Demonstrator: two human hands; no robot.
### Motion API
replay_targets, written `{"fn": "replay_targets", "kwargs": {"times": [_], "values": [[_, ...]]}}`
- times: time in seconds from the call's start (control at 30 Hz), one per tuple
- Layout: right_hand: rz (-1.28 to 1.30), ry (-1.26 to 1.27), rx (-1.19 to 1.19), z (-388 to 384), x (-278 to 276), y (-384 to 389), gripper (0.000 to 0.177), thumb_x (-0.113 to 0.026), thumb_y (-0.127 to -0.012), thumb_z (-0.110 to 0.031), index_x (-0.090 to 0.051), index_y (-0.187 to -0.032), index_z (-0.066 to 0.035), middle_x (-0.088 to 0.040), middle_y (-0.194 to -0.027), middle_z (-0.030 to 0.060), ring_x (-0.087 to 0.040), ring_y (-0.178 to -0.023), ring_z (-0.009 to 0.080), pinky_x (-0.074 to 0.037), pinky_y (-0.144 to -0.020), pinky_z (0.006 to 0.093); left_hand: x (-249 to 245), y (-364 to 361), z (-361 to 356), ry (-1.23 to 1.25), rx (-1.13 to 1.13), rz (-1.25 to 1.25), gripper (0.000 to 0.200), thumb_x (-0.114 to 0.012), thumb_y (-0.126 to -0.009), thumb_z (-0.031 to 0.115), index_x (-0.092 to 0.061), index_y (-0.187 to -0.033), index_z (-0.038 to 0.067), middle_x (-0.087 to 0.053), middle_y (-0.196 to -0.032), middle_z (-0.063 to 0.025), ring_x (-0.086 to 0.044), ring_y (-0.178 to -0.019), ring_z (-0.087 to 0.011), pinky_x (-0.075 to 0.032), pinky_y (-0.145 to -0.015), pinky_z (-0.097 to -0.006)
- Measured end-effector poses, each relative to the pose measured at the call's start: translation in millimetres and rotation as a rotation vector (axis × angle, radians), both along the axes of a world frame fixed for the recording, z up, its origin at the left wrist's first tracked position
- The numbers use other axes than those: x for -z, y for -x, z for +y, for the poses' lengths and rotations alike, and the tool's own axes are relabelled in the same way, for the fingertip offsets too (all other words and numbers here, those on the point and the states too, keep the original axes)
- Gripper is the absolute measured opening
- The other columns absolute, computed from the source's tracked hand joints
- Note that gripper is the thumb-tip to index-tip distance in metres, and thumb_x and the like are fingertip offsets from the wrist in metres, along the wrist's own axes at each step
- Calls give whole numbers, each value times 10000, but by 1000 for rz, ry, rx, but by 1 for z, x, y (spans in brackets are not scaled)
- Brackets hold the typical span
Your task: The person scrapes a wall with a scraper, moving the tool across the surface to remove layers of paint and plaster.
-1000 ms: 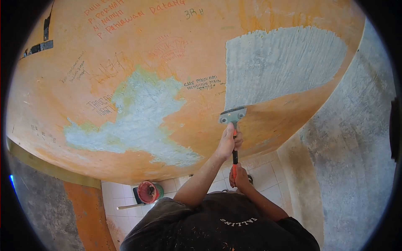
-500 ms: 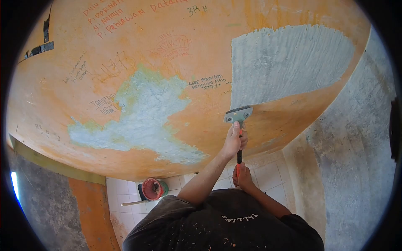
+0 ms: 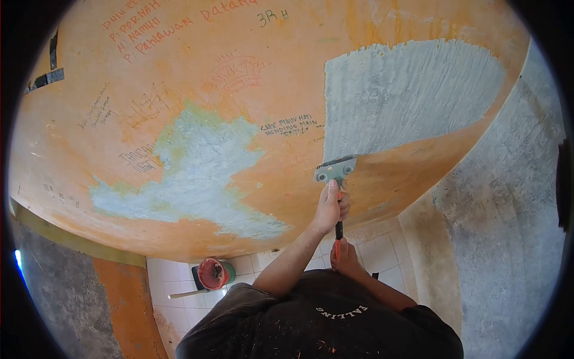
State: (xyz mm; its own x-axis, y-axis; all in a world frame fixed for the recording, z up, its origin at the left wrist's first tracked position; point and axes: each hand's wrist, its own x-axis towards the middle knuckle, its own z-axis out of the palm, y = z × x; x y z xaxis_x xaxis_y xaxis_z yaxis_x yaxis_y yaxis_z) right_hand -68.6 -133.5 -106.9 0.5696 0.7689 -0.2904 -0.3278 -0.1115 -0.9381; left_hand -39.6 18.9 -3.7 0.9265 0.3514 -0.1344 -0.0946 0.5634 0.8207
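Observation:
Both my hands grip one long-handled scraper (image 3: 335, 171) with a wide grey head and a red and black handle. My left hand (image 3: 330, 208) is closed around the handle just below the head, its thumb pointing up along it. Lower down, near my chest, my right hand (image 3: 346, 258) wraps the red end of the handle. The blade edge rests against the orange painted wall (image 3: 287, 173), at the lower left corner of a scraped pale patch (image 3: 412, 96). Fine streaks run through that patch.
Another bare, irregular patch (image 3: 200, 173) lies to the left, with handwriting on the paint around it. On the tiled floor (image 3: 173, 272) stands a red bucket (image 3: 213, 274) beside a tool with a light handle (image 3: 186, 294). A grey wall (image 3: 502, 239) closes the right side.
My view has shifted slightly, so the wall and its patches sit a little further left. The scraper stays near the pale patch's lower left corner, both hands still on it.

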Motion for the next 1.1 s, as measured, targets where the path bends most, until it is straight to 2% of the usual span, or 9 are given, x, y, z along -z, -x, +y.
{"fn": "replay_targets", "kwargs": {"times": [0.37,0.67,0.83,0.93,1.0,1.03,1.1], "values": [[-52,43,19,0,-12,-5,678,-236,-1002,-616,-446,-685,-55,-405,-486,24,-426,-385,135,-390,-382,293,-14,-3,-2,-40,-32,-34,440,-263,-1022,575,-435,-1023,170,-243,-531,64,-205,-405,-56,-176,-389,-248],[-32,38,36,0,-28,-4,663,-236,-1015,-588,-441,-670,-60,-404,-480,25,-420,-383,137,-375,-381,295,-23,-2,-2,-16,-9,-36,430,-282,-1013,595,-388,-969,180,-259,-541,66,-223,-410,-47,-188,-382,-235],[-11,21,31,-3,-33,-2,648,-225,-1023,-569,-438,-676,-65,-400,-478,23,-411,-376,138,-372,-379,298,-28,-1,-3,-46,-28,-20,442,-251,-1026,571,-430,-1041,167,-252,-533,63,-223,-402,-58,-194,-386,-246],[32,22,15,-8,-41,-4,612,-227,-1031,-544,-441,-709,-70,-402,-492,22,-415,-389,133,-379,-394,290,-26,-2,-3,12,-8,-34,449,-245,-1027,570,-433,-1053,163,-246,-533,62,-224,-406,-59,-202,-391,-247],[64,-94,-16,-13,-35,-9,494,-301,-1047,-470,-498,-867,-53,-450,-553,14,-422,-414,99,-363,-402,258,-25,-3,-3,19,-5,-49,445,-242,-1028,569,-432,-1048,167,-243,-534,62,-225,-410,-59,-208,-395,-246],[66,-93,-17,-17,-33,-7,494,-301,-1047,-470,-498,-867,-53,-450,-553,14,-422,-414,99,-363,-402,258,-24,-2,-4,27,-2,-65,443,-238,-1028,568,-432,-1044,171,-239,-534,61,-226,-413,-60,-213,-399,-246],[135,-168,-2,-21,-36,-4,465,-325,-1046,-467,-509,-969,-46,-471,-603,26,-419,-424,97,-372,-415,252,-22,1,-7,27,7,-62,444,-235,-1028,570,-432,-1040,172,-237,-535,61,-227,-416,-60,-215,-402,-245]]}}
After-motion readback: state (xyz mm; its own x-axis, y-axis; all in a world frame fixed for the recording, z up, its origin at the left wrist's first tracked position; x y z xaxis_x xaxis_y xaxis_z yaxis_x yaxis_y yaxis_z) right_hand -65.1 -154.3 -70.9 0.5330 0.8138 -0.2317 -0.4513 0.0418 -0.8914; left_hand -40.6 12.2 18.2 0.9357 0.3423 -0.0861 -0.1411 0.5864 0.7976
